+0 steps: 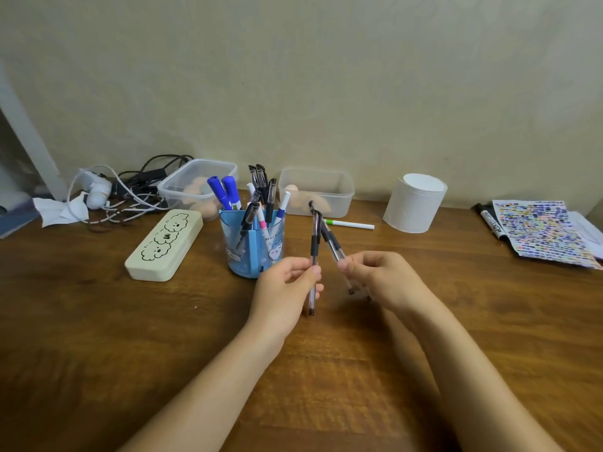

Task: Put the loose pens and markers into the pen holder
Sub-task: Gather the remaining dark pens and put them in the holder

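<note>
A blue pen holder [253,247] stands at the middle of the wooden desk with several pens and two blue markers in it. My left hand [282,290] pinches one clear black gel pen [314,246], held upright just right of the holder. My right hand [380,277] grips two more black gel pens [331,241], tilted left so their caps meet the left pen's cap. A white marker with a green end [350,224] lies on the desk behind the hands. A black marker [489,221] lies at the far right beside a patterned sheet.
A cream pencil case [163,244] lies left of the holder. Two clear plastic boxes [318,190] sit against the wall, a white cylinder [414,203] to their right. Tangled cables and chargers [124,190] fill the back left. A colourful patterned sheet [545,231] lies at the right edge.
</note>
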